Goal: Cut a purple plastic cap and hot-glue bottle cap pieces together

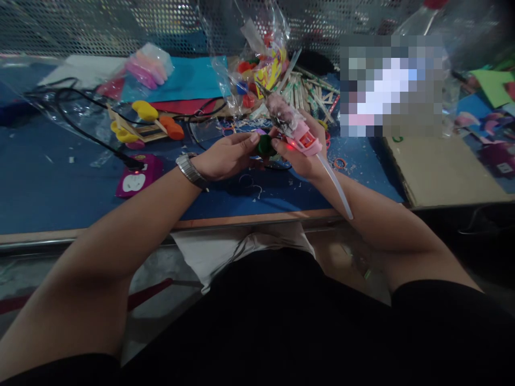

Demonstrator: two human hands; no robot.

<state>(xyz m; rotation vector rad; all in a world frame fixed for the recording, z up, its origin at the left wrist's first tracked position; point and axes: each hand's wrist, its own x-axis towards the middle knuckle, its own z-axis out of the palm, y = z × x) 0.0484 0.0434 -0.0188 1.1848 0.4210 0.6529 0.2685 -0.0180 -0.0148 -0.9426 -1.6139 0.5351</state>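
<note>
My left hand (229, 156), with a metal watch on the wrist, is closed, its thumb and fingers on a small dark green round cap (265, 145). My right hand (301, 161) also has fingertips at the cap's right side. Within that same hand sits a pink hot glue gun (306, 140) with a lit red light. Its front is wrapped in a fuzzy, stained covering, and the nozzle points up and to the left. A translucent glue stick (337, 186) sticks out of its back over my right forearm. A bit of purple shows behind the cap.
A stick frame (148, 132) with yellow and orange round pieces stands left, behind a purple power socket (139, 176) with a black plug. Behind my hands are loose wooden sticks (308, 91) and a clear bag (245, 75) of coloured pieces. Cardboard (446, 171) lies right.
</note>
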